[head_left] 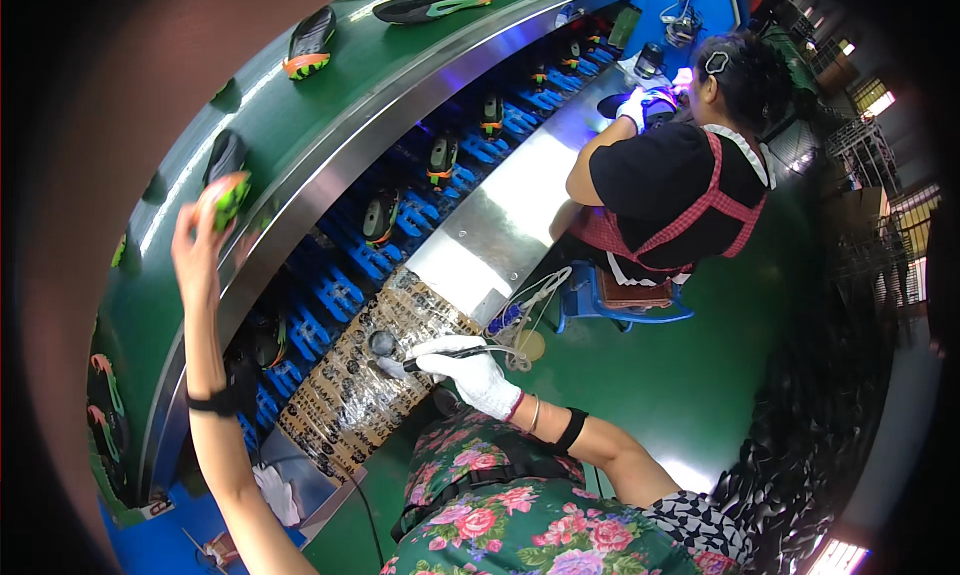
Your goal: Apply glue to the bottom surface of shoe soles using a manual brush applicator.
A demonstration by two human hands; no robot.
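Reaching up over the green conveyor belt (pixel 330 85), the bare left hand (pixel 200 237) grips a black-and-green shoe (pixel 226 175) while the gloved right hand (pixel 468 367) clasps a brush (pixel 450 354) above the patterned, plastic-wrapped workbench (pixel 350 395) on the green factory floor (pixel 690 375).

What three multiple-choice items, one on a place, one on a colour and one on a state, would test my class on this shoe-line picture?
1. Where is the left hand?
A. raised at the shoe on the upper green belt
B. on the floor
C. on the blue stool

2. What colour is the glove on the right hand?
A. black
B. white
C. red

3. What state is the brush in?
A. lying loose on the belt
B. hanging from a hook
C. held in the right hand over the wrapped bench top

Key: 1 A, the bare hand grips the orange and green shoe tip up on the belt; 2 B, the glove is white; 3 C, the gloved fingers are closed on its dark handle.
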